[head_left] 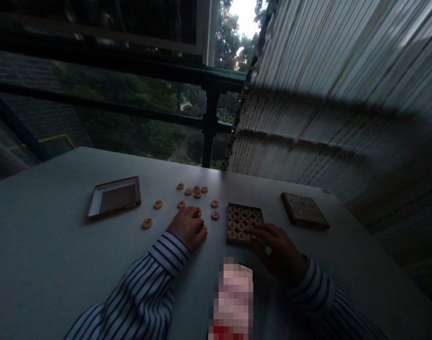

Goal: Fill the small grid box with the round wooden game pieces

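Observation:
My left hand (188, 227) is low over the table with its fingers curled round a Chinese chess piece (203, 228). Another red-marked piece shows at its fingertips. Several round pieces with red characters, such as one Chinese chess piece (158, 204), lie loose around and beyond this hand. To the right, a shallow square box (244, 242) holds rows of dark-marked pieces. Over its near right corner my right hand (277, 248) rests with fingers stretched out, touching or just above the pieces there. A ring shows on one finger.
An upturned box lid or tray (139, 191) lies at the left of the white table (60, 245). At the right is a closed, printed flat box (305, 210). A phone (249, 270), mostly blurred out, lies in front. Railings (210, 127) and a pleated blind (290, 137) stand beyond the table.

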{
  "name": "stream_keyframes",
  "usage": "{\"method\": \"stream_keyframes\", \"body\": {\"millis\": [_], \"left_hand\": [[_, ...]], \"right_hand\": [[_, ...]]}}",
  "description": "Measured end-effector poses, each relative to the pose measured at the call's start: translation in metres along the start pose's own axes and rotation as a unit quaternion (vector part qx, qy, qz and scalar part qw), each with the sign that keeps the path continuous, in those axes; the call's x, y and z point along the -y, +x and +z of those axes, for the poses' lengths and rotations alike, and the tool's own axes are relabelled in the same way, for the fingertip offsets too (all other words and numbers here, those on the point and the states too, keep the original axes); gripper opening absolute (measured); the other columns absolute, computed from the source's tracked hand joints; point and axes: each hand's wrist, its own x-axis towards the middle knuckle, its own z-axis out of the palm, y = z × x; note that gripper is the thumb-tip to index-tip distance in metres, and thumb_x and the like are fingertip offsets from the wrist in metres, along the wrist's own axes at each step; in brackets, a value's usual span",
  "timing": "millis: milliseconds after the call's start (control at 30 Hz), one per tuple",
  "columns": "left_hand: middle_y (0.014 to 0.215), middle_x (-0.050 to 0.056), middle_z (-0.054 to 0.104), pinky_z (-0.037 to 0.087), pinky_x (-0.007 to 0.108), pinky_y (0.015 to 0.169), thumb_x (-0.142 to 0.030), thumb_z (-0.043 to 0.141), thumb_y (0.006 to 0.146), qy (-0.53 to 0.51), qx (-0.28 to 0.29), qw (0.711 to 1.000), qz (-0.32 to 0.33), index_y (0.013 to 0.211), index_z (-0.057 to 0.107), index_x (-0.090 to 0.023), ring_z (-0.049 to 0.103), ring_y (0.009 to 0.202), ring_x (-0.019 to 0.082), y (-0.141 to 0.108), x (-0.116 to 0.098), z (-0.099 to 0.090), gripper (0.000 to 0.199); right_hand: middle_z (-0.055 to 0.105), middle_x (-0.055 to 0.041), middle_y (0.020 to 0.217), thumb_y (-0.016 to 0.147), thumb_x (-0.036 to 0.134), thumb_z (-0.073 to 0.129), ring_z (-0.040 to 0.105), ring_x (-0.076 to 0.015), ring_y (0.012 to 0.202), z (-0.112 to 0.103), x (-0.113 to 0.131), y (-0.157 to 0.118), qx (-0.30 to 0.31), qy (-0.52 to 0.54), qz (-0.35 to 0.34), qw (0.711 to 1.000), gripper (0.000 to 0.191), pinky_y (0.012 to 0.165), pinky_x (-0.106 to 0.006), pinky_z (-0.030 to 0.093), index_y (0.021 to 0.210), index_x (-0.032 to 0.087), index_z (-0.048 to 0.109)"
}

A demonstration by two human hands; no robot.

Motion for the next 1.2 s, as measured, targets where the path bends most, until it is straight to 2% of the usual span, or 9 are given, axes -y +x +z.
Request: {"method": "stream_keyframes", "body": {"millis": [400, 533, 700, 1033, 1200], "left_hand": [[0.093, 0.010, 0.059, 0.039, 0.041, 0.082, -0.022, 0.053, 0.067, 0.018, 0.007, 1.000, -0.005, 0.068, 0.064, -0.017, 0.054, 0.089, 0.023, 0.002, -0.003, -0.003, 0.012], [0.101, 0.010, 0.060, 0.037, 0.043, 0.087, -0.022, 0.054, 0.066, 0.010, -0.018, 1.000, -0.019, 0.070, 0.061, -0.017, 0.053, 0.095, 0.025, 0.003, -0.007, -0.006, 0.009], [0.100, 0.010, 0.061, 0.040, 0.043, 0.083, -0.021, 0.054, 0.066, -0.003, -0.054, 0.998, -0.013, 0.070, 0.059, -0.017, 0.055, 0.091, 0.025, 0.004, -0.012, -0.007, 0.007], [0.093, 0.011, 0.064, 0.045, 0.038, 0.077, -0.018, 0.055, 0.067, -0.098, -0.156, 0.982, 0.028, 0.085, 0.057, -0.014, 0.059, 0.087, 0.023, 0.004, -0.030, -0.003, 0.019], [0.080, 0.005, 0.066, 0.046, 0.035, 0.075, -0.015, 0.055, 0.068, -0.151, -0.157, 0.974, 0.061, 0.086, 0.055, -0.016, 0.061, 0.081, 0.019, 0.003, -0.043, -0.006, 0.018]], "right_hand": [[0.061, -0.0094, 0.093, 0.079, 0.020, 0.048, 0.056, -0.0180, 0.083, 0.002, -0.003, -0.001, -0.018, -0.003, -0.020, 1.000, 0.020, 0.069, -0.033, 0.044, 0.096, 0.019, 0.058], [0.061, -0.0087, 0.091, 0.079, 0.018, 0.048, 0.056, -0.0176, 0.082, 0.001, -0.002, -0.001, -0.028, 0.005, -0.025, 0.999, 0.019, 0.069, -0.033, 0.043, 0.096, 0.019, 0.058], [0.061, -0.0086, 0.089, 0.078, 0.018, 0.049, 0.056, -0.0175, 0.080, 0.000, -0.001, -0.001, -0.038, 0.012, -0.023, 0.999, 0.018, 0.068, -0.032, 0.043, 0.093, 0.018, 0.058], [0.061, -0.0088, 0.083, 0.078, 0.016, 0.048, 0.056, -0.0165, 0.075, -0.003, 0.001, 0.001, -0.065, 0.044, -0.025, 0.997, 0.016, 0.065, -0.031, 0.046, 0.089, 0.016, 0.059], [0.060, -0.0084, 0.081, 0.078, 0.015, 0.047, 0.055, -0.0153, 0.074, -0.002, 0.001, 0.000, -0.073, 0.078, -0.029, 0.994, 0.017, 0.064, -0.029, 0.047, 0.091, 0.016, 0.058]]}}
